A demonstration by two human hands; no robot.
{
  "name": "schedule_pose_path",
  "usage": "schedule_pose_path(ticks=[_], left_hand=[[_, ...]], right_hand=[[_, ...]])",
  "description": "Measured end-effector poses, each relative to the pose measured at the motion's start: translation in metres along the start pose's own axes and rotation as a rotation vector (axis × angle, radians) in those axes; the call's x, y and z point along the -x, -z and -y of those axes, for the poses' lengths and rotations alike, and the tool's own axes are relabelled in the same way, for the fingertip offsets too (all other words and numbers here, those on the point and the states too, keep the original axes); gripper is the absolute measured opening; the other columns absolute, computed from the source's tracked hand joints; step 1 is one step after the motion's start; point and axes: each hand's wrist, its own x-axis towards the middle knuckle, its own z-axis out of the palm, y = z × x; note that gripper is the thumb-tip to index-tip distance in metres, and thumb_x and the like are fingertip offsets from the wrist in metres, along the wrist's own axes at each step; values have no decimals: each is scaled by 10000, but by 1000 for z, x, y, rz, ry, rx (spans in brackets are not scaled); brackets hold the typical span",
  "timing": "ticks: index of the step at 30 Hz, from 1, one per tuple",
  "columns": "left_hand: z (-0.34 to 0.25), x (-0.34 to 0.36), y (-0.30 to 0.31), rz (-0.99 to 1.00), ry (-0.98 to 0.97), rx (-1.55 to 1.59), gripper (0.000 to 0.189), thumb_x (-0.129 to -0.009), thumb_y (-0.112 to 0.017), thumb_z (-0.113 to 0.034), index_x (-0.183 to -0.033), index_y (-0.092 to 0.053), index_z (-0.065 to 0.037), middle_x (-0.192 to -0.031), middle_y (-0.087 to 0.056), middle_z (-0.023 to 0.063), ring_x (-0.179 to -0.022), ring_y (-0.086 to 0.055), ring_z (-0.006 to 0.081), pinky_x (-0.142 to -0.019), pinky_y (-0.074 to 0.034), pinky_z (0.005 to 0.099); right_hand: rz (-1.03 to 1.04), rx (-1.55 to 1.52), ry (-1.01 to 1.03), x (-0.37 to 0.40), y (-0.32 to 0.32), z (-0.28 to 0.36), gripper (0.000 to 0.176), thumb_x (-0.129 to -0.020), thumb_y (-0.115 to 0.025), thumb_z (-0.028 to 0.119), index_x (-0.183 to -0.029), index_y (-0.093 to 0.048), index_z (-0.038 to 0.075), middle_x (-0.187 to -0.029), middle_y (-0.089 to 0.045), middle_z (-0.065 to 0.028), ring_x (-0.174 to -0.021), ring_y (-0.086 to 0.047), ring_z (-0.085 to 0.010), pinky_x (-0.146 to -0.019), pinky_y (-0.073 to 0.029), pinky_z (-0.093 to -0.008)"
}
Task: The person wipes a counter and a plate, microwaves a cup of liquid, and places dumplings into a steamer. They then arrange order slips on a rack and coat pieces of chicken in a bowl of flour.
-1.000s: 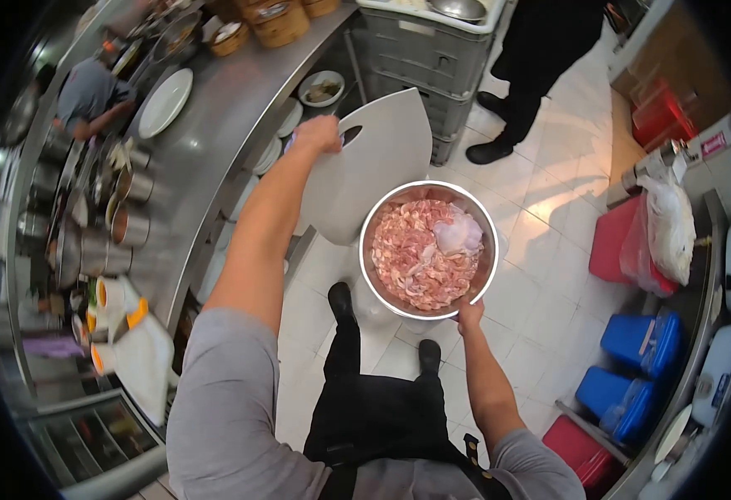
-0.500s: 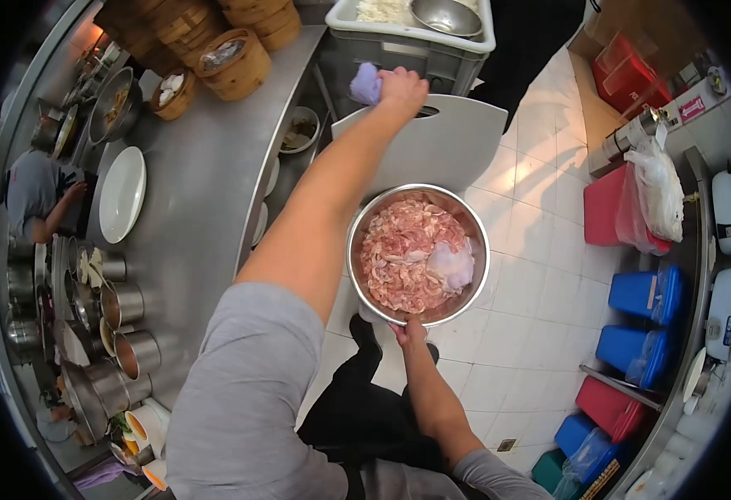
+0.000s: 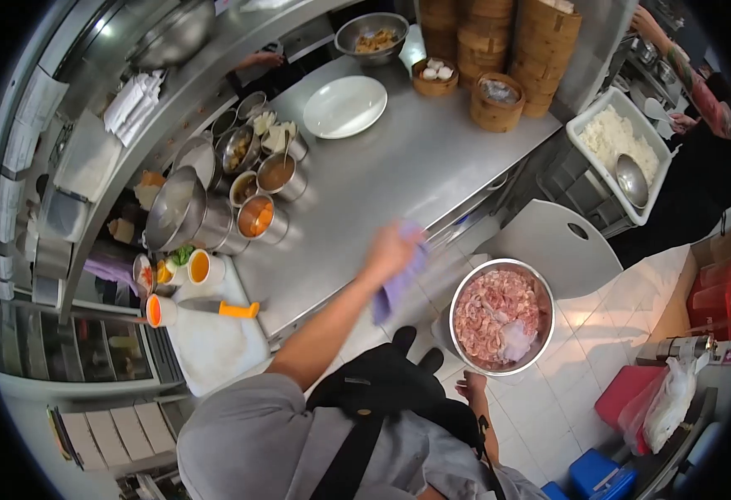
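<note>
My left hand (image 3: 392, 252) is closed around a purple cloth (image 3: 400, 279), held over the front edge of the steel counter. The cloth hangs down and is smeared by motion. To the right, a round steel bowl (image 3: 546, 333) is full of raw sliced meat (image 3: 495, 312), with a crumpled clear plastic piece (image 3: 516, 342) lying on top. The bowl stands in front of a grey plastic chair back (image 3: 561, 250) with a handle hole. My right hand (image 3: 470, 385) is just below the bowl's near rim, apart from it, its fingers loosely bent and holding nothing I can see.
On the steel counter (image 3: 357, 192) stand a white oval plate (image 3: 345, 107), bamboo steamers (image 3: 496, 108) and several steel pots (image 3: 278, 177). An orange-handled knife (image 3: 236, 309) lies on a white cutting board (image 3: 215, 350). A person works beside a rice tub (image 3: 586, 125) at right.
My view has turned left toward the counter. My left hand has brought the purple cloth from near the chair back to the counter's edge. My right hand has left the bowl's rim.
</note>
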Motion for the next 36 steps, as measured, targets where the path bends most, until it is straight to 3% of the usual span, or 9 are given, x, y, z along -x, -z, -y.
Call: schedule_pose_path(ticks=[3,9,13,15,16,19,25,29,36], left_hand=[[27,-64,53,-508,-83,-252,524,-869,-543,-415,-1165,-491,14,-1133,-530,254,-1056,-520,354,-869,-430,456],[42,-228,11,-148,396,-515,653,-850,-515,-357,-1358,-310,0,-1426,-206,186,-1341,-167,331,-988,-279,591],[-38,-326,-11,15,106,-577,661,-815,-554,-359,-1332,-373,10,-1385,-337,200,-1303,-307,335,-1015,-319,521],[-53,-388,18,265,-130,-532,605,-797,-584,-343,-1268,-465,16,-1245,-519,206,-1169,-490,336,-990,-388,431],[-27,-422,22,-197,-387,-191,538,-773,-635,-302,-1185,-534,28,-1046,-628,223,-1038,-578,359,-949,-428,376],[-8,-532,102,-270,54,627,378,-774,-668,-171,-1065,-515,17,-815,-533,134,-558,-555,240,-474,-511,342],[31,-631,166,-336,245,1045,320,-807,-639,-155,-1019,-504,44,-930,-544,185,-652,-593,313,-664,-553,447],[18,-649,166,-362,235,989,290,-813,-544,-49,-1057,-459,83,-991,-562,228,-701,-618,320,-596,-555,441],[-6,-626,162,-549,207,963,344,-782,-521,29,-1089,-411,140,-1014,-569,253,-783,-640,357,-599,-586,445]], right_hand=[[-129,43,299,49,-7,36,130,-786,-585,91,-886,-595,9,-662,-595,-123,-470,-569,-190,-383,-437,-306],[-248,292,1270,157,-141,230,139,-765,-613,80,-884,-622,10,-736,-607,-129,-673,-604,-236,-625,-487,-341],[-345,385,1616,127,-245,389,378,-754,-651,140,-1099,-573,6,-1183,-514,-233,-1116,-463,-396,-932,-410,-446],[-478,475,1637,138,-283,464,454,-740,-661,146,-1158,-537,18,-1250,-447,-240,-1162,-410,-416,-942,-402,-464],[-501,453,1619,132,-296,489,454,-740,-661,146,-1158,-537,18,-1250,-447,-240,-1162,-410,-416,-942,-402,-464],[-267,994,1465,111,-319,539,613,-702,-703,237,-1241,-488,40,-1333,-384,-255,-1183,-375,-428,-955,-397,-487],[-534,539,1445,75,-310,650,620,-682,-686,209,-1193,-484,-80,-1280,-445,-274,-1154,-425,-447,-997,-367,-485],[-755,842,1189,90,-337,665,572,-684,-669,183,-1136,-509,-128,-1275,-452,-291,-1172,-426,-457,-1031,-322,-496],[-606,584,1522,81,-232,547,624,-524,-770,106,-1069,-546,-103,-1155,-526,-240,-1120,-456,-417,-957,-368,-481]])
